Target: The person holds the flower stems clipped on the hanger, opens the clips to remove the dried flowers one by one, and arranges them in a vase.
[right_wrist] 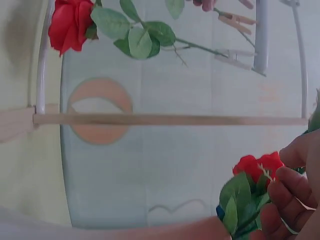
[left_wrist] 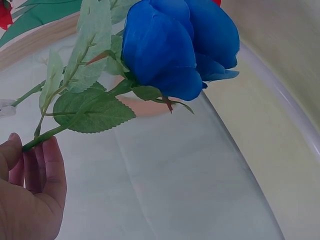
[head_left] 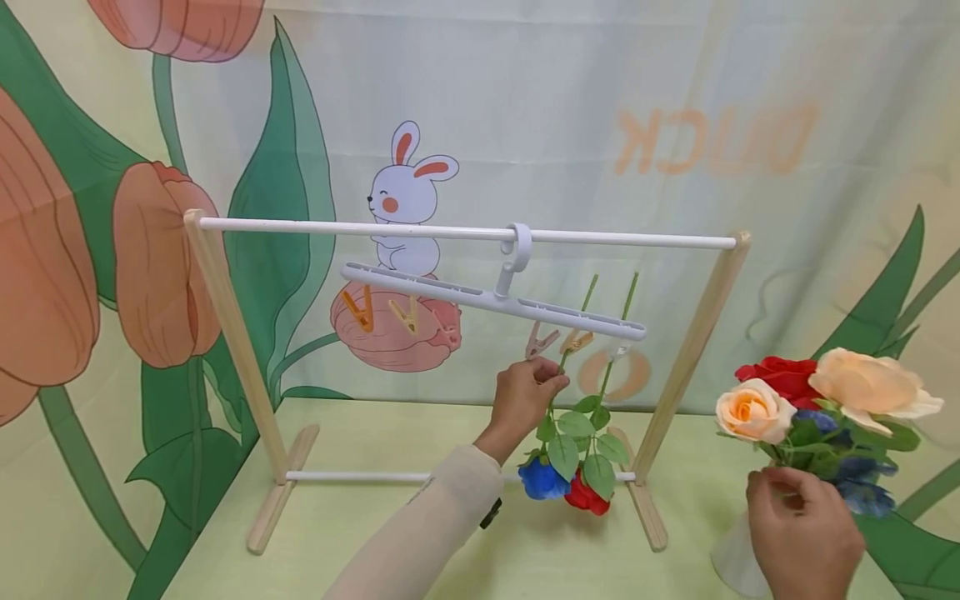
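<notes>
A tulip-and-rabbit backdrop stood behind a pale table. At left rose the wooden rack; from its rail hung a white hanger, tilted down to the right, its left-side clips holding no flowers. The left hand pinched the stem of a blue rose just below an orange clip. The rose hung head down, petals full, leaves saw-edged. Beside it a red rose dangled from a clear clip. At far right, the right hand bent its fingers at a bouquet in a white vase; whether it gripped a stem could not be told. The step appeared to be steadying the clipped rose; next seemed to call for releasing it gently and drawing out one flower.
</notes>
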